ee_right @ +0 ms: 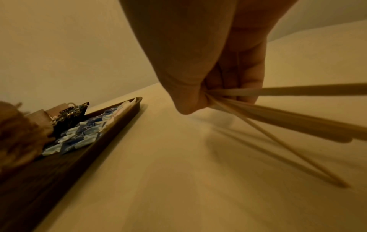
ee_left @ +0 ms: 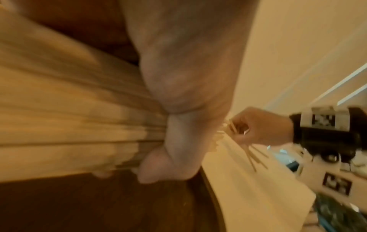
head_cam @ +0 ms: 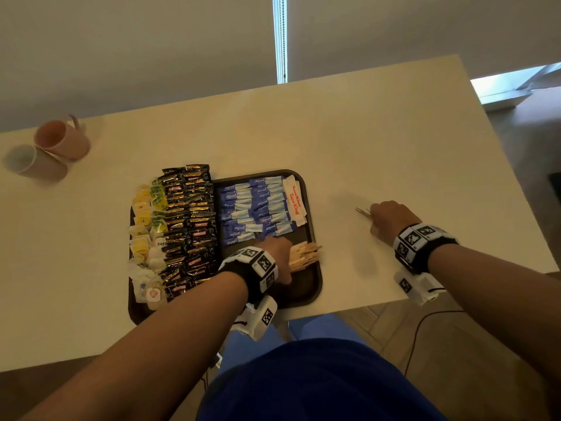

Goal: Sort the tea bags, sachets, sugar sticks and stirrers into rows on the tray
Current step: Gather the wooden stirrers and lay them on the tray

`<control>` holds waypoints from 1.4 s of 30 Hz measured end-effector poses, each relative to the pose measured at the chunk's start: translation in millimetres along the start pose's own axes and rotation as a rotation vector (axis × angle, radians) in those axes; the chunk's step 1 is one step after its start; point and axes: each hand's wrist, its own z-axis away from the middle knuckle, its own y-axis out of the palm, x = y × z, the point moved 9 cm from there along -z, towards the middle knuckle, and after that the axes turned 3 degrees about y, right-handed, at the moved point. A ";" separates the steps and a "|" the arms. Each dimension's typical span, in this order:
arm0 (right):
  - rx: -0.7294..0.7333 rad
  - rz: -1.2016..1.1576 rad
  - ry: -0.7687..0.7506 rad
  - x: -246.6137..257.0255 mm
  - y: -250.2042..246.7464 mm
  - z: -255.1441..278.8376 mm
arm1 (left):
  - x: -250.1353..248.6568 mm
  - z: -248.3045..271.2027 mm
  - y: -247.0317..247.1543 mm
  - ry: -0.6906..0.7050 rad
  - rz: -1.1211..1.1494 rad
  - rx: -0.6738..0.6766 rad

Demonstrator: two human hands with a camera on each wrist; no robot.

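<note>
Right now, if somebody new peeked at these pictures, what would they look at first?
Probably the dark tray in the middle of the pale table, packed with rows of shiny black sachets and blue sugar sticks. Next, the right hand out on the table, gripping a fan of thin wooden stirrers. The left hand rests on a stirrer pile on the tray.

1. The left hand (head_cam: 277,256) covers the left ends of the stirrer pile (head_cam: 305,256) on the tray (head_cam: 312,287); its fingers are out of sight from the head view.
2. The left forearm hides the tray's near left part.
3. The left wrist view is motion-blurred; the stirrer pile (ee_left: 69,125) shows only as streaks.
4. The stirrers (ee_right: 288,109) gripped by the right hand (ee_right: 208,62) are cut off at the right wrist picture's right edge.
5. The two mugs (head_cam: 48,150) at the far left are blurred.
</note>
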 end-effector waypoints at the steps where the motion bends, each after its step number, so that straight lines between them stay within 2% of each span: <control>1: -0.001 -0.004 -0.001 -0.3 -1.0 1.4 | -1.1 -0.6 3.3 0.008 -0.060 0.014; 8: -0.005 -0.037 -0.028 3.5 -8.3 7.8 | 4.9 -0.3 15.0 0.030 -0.240 -0.033; 13: -0.027 -0.060 -0.063 15.7 -23.8 10.8 | 5.3 -0.3 18.0 0.024 -0.262 -0.029; 21: -0.088 -0.091 -0.219 68.3 -60.7 18.3 | 5.2 -1.2 22.5 0.039 -0.265 -0.054; 25: -0.039 -0.119 -0.317 105.0 -66.9 26.4 | 5.0 0.3 22.8 0.064 -0.279 -0.094; 30: 0.020 -0.021 -0.467 152.8 -68.5 33.2 | 10.0 -0.9 23.3 0.088 -0.251 -0.135; 42: 0.107 0.132 -0.491 188.9 -58.2 33.1 | 24.0 13.9 13.6 0.135 -0.166 -0.183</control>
